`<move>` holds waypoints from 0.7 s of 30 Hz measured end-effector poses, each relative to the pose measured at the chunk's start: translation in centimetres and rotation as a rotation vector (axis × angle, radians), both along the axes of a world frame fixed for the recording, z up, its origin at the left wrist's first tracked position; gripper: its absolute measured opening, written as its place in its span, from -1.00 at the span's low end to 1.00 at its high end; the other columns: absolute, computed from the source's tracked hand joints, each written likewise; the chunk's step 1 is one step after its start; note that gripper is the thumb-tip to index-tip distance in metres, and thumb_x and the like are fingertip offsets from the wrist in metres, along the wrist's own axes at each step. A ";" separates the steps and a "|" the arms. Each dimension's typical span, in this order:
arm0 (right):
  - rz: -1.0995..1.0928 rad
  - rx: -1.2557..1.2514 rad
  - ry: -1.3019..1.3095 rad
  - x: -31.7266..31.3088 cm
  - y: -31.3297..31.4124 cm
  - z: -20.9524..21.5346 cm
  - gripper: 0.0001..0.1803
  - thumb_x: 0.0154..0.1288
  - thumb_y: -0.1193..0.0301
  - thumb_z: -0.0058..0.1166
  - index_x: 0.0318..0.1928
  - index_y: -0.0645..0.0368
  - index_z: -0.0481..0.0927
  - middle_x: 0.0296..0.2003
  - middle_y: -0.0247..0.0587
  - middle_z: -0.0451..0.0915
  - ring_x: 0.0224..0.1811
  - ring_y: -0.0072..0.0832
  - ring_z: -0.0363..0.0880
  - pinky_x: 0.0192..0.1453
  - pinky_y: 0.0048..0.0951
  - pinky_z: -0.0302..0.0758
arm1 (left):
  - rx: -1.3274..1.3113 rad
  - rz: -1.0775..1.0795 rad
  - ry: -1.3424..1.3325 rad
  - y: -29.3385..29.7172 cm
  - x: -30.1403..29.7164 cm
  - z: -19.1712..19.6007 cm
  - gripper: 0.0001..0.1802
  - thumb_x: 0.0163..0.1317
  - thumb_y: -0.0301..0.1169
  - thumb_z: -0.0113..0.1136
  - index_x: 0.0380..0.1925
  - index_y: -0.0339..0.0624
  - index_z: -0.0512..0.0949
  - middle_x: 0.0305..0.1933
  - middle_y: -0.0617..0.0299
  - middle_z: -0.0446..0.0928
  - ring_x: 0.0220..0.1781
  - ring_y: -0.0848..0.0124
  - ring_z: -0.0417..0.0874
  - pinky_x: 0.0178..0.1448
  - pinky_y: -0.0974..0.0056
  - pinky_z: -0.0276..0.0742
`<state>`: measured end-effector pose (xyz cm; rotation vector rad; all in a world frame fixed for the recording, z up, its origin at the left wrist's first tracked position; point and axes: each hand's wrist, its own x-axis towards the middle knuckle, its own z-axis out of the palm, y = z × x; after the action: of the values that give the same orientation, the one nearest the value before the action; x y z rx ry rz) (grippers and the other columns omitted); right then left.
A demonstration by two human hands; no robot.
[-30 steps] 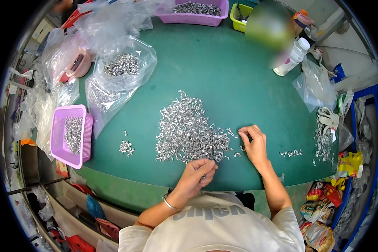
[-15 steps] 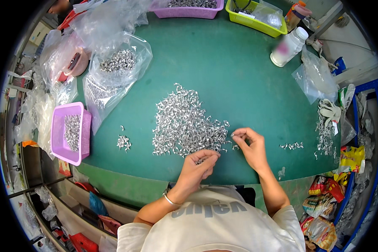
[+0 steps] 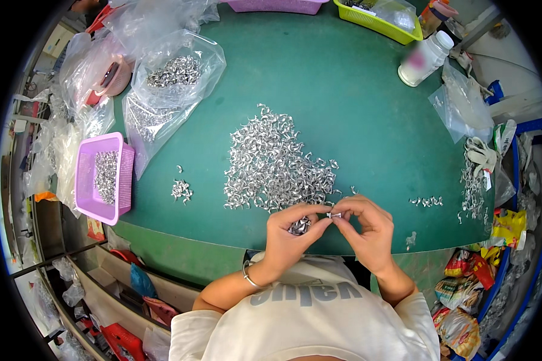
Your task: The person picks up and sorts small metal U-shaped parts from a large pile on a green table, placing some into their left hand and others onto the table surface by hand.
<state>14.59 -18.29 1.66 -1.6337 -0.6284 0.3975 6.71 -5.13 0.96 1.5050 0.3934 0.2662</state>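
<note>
Between the fingertips of both hands, at the near edge of the heap, is a small curved silvery metal piece (image 3: 333, 215). My left hand (image 3: 283, 240) pinches its left end and also cups a clump of similar metal pieces (image 3: 299, 226) in its curled fingers. Thumb and forefinger of my right hand (image 3: 369, 233) close on the other end. Just beyond my hands spreads a large heap of the same curved metal pieces (image 3: 271, 162). A smaller pile (image 3: 182, 190) lies to the left, and a short row of pieces (image 3: 426, 201) to the right.
A purple basket (image 3: 124, 180) holding metal pieces stands at left, near a clear plastic bag (image 3: 208, 72) of more pieces. A white bottle (image 3: 424, 60), a green basket (image 3: 373, 23) and another purple basket (image 3: 277, 6) sit along the far side. A glove (image 3: 480, 154) lies right.
My right hand has come from the heap's right edge toward my left hand, and their fingertips now meet at one metal piece. My left hand has turned, showing the clump inside. The view has shifted slightly.
</note>
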 end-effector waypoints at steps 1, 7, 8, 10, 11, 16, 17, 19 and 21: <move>0.002 0.029 0.028 -0.1 0.0 0.1 -0.76 -0.02 0.75 0.10 -0.27 0.33 0.52 -0.31 -0.20 0.53 -0.38 -0.59 0.44 -0.29 -0.59 0.40 | -0.006 0.011 -0.009 0.0 0.0 -0.1 -0.84 -0.02 -0.62 0.21 -0.37 -0.32 0.59 -0.55 0.36 0.45 -0.47 0.64 0.38 -0.37 0.52 0.31; -0.039 0.222 0.266 -0.5 0.4 0.6 -0.74 -0.01 0.78 0.08 -0.24 0.36 0.49 -0.30 -0.17 0.53 -0.32 -0.58 0.46 -0.22 -0.58 0.43 | -0.240 0.034 0.074 0.0 -0.2 0.5 -0.89 0.01 -0.59 0.19 -0.39 -0.32 0.58 -0.57 0.37 0.44 -0.51 0.63 0.38 -0.39 0.53 0.30; -0.040 0.236 0.281 -0.6 0.4 0.6 -0.74 0.00 0.78 0.08 -0.24 0.37 0.48 -0.29 -0.17 0.52 -0.31 -0.57 0.47 -0.21 -0.57 0.43 | -0.319 0.017 0.103 0.1 -0.2 0.5 -0.89 0.03 -0.58 0.18 -0.39 -0.33 0.57 -0.58 0.37 0.42 -0.53 0.63 0.36 -0.43 0.54 0.28; -0.032 0.239 0.310 -0.6 0.4 0.5 -0.76 0.00 0.78 0.08 -0.25 0.38 0.48 -0.29 -0.16 0.52 -0.30 -0.57 0.47 -0.19 -0.56 0.43 | -0.610 -0.069 0.163 0.6 -0.3 0.3 -0.90 0.07 -0.54 0.13 -0.38 -0.33 0.53 -0.59 0.37 0.37 -0.59 0.64 0.30 -0.51 0.55 0.20; -0.024 0.227 0.324 -0.6 0.4 0.4 -0.77 0.01 0.77 0.08 -0.26 0.37 0.49 -0.29 -0.16 0.52 -0.30 -0.56 0.47 -0.19 -0.56 0.43 | -0.822 -0.141 0.195 1.2 -0.3 0.1 -0.90 0.10 -0.51 0.10 -0.39 -0.33 0.51 -0.60 0.37 0.34 -0.62 0.65 0.25 -0.56 0.56 0.15; -0.107 -0.088 0.099 1.8 0.1 -2.4 -0.85 0.00 0.65 0.12 -0.34 0.30 0.53 -0.30 -0.17 0.52 -0.30 -0.48 0.48 -0.20 -0.48 0.41 | -1.263 -0.351 0.199 1.7 -0.2 -1.6 -0.80 0.15 -0.38 -0.08 -0.46 -0.33 0.34 -0.61 0.25 0.26 -0.74 0.63 0.08 -0.72 0.52 -0.02; -0.121 -0.173 -0.075 3.0 0.3 -3.2 -0.84 -0.01 0.64 0.12 -0.33 0.29 0.53 -0.31 -0.17 0.52 -0.29 -0.43 0.47 -0.19 -0.45 0.40 | -1.254 -0.391 0.124 1.6 -0.4 -1.9 -0.80 0.14 -0.37 -0.09 -0.47 -0.33 0.33 -0.60 0.21 0.27 -0.74 0.62 0.09 -0.73 0.52 -0.02; -0.150 -0.342 -0.423 5.1 0.8 -4.7 -0.82 -0.03 0.62 0.12 -0.32 0.27 0.53 -0.33 -0.17 0.50 -0.27 -0.32 0.45 -0.15 -0.38 0.37 | -1.230 -0.445 0.045 1.6 -0.5 -2.2 -0.79 0.11 -0.37 -0.10 -0.48 -0.34 0.32 -0.60 0.16 0.29 -0.75 0.61 0.09 -0.73 0.52 -0.02; -0.135 -0.422 -0.539 5.7 1.5 -5.7 -0.82 -0.04 0.60 0.12 -0.33 0.27 0.53 -0.33 -0.16 0.50 -0.26 -0.25 0.42 -0.13 -0.34 0.34 | -1.204 -0.471 0.032 1.8 -0.6 -2.3 -0.78 0.08 -0.37 -0.09 -0.47 -0.37 0.34 -0.61 0.13 0.31 -0.76 0.59 0.11 -0.74 0.51 -0.02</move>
<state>20.34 -16.80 -4.08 -2.2016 -0.8665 -0.0254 6.13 -3.36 -1.34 0.3754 0.1422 -0.3403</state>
